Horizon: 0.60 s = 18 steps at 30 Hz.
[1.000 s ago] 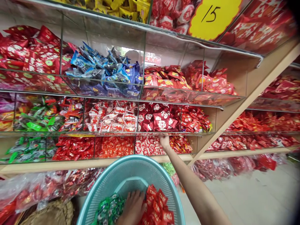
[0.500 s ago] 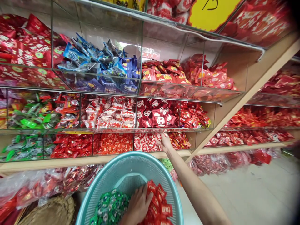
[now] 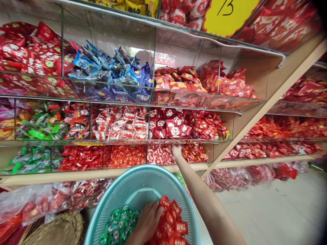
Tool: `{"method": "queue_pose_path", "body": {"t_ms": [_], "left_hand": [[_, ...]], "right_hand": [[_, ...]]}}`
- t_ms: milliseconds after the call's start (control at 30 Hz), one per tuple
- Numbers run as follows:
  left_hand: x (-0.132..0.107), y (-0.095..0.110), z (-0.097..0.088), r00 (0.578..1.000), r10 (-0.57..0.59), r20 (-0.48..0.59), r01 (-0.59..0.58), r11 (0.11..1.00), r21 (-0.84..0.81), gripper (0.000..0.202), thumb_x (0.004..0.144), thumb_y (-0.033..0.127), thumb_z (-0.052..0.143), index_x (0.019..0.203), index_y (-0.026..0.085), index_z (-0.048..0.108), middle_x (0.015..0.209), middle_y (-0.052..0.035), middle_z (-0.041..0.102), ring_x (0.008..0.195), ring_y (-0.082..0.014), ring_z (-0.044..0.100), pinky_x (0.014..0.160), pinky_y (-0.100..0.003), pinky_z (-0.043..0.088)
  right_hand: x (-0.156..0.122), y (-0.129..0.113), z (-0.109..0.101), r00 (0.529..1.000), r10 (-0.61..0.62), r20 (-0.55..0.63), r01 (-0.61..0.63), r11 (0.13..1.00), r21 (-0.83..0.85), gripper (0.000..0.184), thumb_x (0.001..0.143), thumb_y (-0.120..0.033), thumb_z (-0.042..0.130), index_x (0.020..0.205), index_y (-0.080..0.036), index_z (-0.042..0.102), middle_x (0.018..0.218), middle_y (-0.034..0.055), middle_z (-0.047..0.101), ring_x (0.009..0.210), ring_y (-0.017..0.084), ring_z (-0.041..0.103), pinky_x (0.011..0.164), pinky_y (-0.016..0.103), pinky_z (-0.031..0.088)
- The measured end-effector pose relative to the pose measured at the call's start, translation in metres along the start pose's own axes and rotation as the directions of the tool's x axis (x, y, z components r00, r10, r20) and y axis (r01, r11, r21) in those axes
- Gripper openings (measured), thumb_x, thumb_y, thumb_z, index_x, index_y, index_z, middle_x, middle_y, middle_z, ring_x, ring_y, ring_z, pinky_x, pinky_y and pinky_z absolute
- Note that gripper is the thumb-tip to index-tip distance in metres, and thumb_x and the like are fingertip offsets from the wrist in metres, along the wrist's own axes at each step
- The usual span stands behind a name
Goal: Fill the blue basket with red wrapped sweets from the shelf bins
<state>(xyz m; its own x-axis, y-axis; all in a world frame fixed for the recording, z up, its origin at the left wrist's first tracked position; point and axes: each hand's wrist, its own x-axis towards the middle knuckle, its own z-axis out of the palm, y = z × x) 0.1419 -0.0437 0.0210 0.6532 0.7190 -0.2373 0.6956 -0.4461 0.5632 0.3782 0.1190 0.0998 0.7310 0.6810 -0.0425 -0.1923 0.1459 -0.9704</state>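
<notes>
My left hand [image 3: 146, 223] lies inside a teal plastic basket [image 3: 120, 183], fingers spread flat between a heap of green-wrapped candies [image 3: 117, 226] and a heap of red-wrapped candies [image 3: 172, 221]. My right arm stretches up to the lowest glass bin of the shelf. My right hand [image 3: 176, 151] is in the bin of red-and-white wrapped candies [image 3: 158, 156], just under the glass edge. Its fingers are buried among the wrappers, so I cannot see whether they are closed.
Glass-fronted bins hold blue candies [image 3: 114, 73], dark red packets [image 3: 171, 126] and other sweets. A yellow price sign [image 3: 227, 13] hangs above. A slanted wooden upright [image 3: 255, 115] ends the shelf. Bagged sweets and a wicker basket [image 3: 56, 231] sit below; grey floor [image 3: 268, 211] lies right.
My right hand drew slightly out of the bin, fingers showing, then pushed back in among the red-and-white candies. My left hand shifted a little in the basket.
</notes>
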Motion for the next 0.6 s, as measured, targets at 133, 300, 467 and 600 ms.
{"method": "queue_pose_path", "body": {"t_ms": [133,300,467,600], "left_hand": [[0.003,0.0,0.002,1.0,0.022,-0.008,-0.023,0.999,-0.026,0.053,0.092,0.039,0.017,0.126,0.019,0.052,0.129,-0.0068,0.057,0.121,-0.02,0.049,0.105,-0.035,0.034],[0.009,-0.01,0.002,0.995,-0.088,-0.042,0.075,0.967,-0.242,0.06,0.091,0.047,0.019,0.133,0.012,0.044,0.139,-0.009,0.048,0.13,-0.0184,0.041,0.11,-0.03,0.027],[0.012,-0.022,0.005,0.962,-0.272,-0.017,0.249,0.903,-0.349,0.065,0.09,0.047,0.018,0.137,0.005,0.037,0.145,-0.0133,0.039,0.135,-0.0218,0.033,0.112,-0.033,0.023],[0.014,-0.005,0.015,0.984,-0.173,-0.033,0.154,0.937,-0.314,0.057,0.088,0.046,0.025,0.131,0.016,0.047,0.14,-0.0091,0.047,0.13,-0.022,0.039,0.11,-0.032,0.024]], "right_hand": [[-0.002,-0.01,0.004,0.997,0.08,-0.007,-0.079,0.993,0.091,0.036,0.07,-0.046,0.066,0.095,-0.025,0.051,0.097,-0.0008,0.059,0.085,0.013,0.059,0.059,0.025,0.06],[-0.038,-0.021,-0.013,0.982,0.17,0.085,-0.181,0.973,0.142,0.03,0.07,-0.042,0.07,0.077,-0.022,0.048,0.07,-0.006,0.055,0.059,0.007,0.056,0.056,0.023,0.058],[-0.102,-0.025,-0.055,0.911,0.258,0.323,-0.314,0.94,0.133,0.035,0.063,-0.04,0.078,0.077,-0.021,0.051,0.064,-0.007,0.055,0.051,0.006,0.054,0.047,0.017,0.053],[-0.136,-0.017,-0.068,0.836,0.308,0.454,-0.343,0.939,-0.005,0.037,0.063,-0.041,0.077,0.088,-0.022,0.057,0.076,-0.0031,0.062,0.059,0.009,0.059,0.044,0.018,0.052]]}}
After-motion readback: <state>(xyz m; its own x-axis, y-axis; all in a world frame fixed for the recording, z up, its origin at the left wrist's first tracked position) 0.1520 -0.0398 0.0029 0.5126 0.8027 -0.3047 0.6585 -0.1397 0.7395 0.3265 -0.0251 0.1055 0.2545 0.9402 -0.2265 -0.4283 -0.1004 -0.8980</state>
